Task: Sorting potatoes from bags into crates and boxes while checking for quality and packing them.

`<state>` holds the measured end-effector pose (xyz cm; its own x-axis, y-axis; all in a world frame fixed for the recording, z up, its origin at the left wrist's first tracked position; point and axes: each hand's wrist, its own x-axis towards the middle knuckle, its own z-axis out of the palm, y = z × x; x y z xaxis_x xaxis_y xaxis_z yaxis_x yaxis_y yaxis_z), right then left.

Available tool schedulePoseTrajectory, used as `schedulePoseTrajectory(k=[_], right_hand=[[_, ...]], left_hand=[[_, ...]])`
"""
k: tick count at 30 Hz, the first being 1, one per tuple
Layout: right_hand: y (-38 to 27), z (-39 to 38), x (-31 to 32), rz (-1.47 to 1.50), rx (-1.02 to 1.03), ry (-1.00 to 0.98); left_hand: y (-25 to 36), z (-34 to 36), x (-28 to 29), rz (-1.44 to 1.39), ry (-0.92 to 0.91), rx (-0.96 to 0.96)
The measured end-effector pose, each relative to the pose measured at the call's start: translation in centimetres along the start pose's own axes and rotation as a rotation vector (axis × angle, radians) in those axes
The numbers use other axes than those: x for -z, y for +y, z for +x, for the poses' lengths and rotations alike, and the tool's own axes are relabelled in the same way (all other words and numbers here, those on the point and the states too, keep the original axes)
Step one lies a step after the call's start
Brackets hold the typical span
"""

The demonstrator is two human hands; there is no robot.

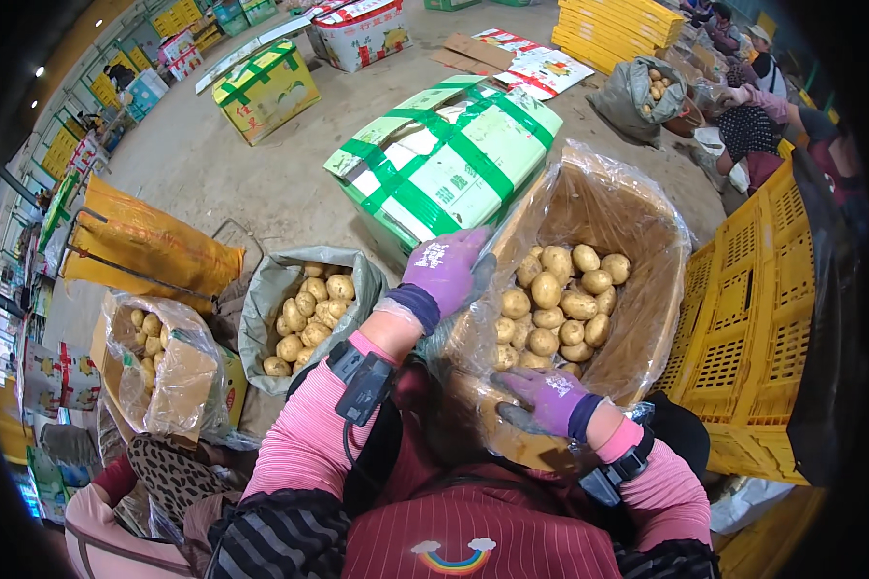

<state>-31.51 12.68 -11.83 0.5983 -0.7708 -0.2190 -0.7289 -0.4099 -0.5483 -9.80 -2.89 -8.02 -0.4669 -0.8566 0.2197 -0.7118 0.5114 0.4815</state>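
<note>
Resting the left hand (pixel 444 265) at the left rim of a cardboard box (pixel 647 217), with fingers fairly close together and partly turned from view; cannot tell of any pinch on the plastic liner (pixel 628 364) there. Laying the right hand (pixel 550 398) at the near side of the same box, with thumb parted from fingers, just beside the nearest potatoes (pixel 547 291). To be found heaped on the box floor between its walls, well below the far rim. No sign of a potato in either hand.

Could tear the thin liner by tugging hard at one side, or drag it down over the heap by catching it under the fingers. Might tip the box nearward by leaning too heavily on the near wall, so spilling potatoes. Might also bump the green-taped carton (pixel 444 159) close on the far left, or the yellow crate (pixel 787 289) on the right, by shifting the box carelessly.
</note>
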Motion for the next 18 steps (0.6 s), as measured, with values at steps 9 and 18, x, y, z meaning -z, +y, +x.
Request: schedulePoseTrajectory(k=[9,18], right_hand=[[-0.3,-1.0,0.4,-0.049,-0.013,-0.027],[-0.2,2.0,-0.9,0.020,-0.056,-0.206]], left_hand=[[1.3,-0.1,-0.7,0.021,-0.064,0.046],[-1.9,-1.0,-0.3,0.022,-0.078,0.007]])
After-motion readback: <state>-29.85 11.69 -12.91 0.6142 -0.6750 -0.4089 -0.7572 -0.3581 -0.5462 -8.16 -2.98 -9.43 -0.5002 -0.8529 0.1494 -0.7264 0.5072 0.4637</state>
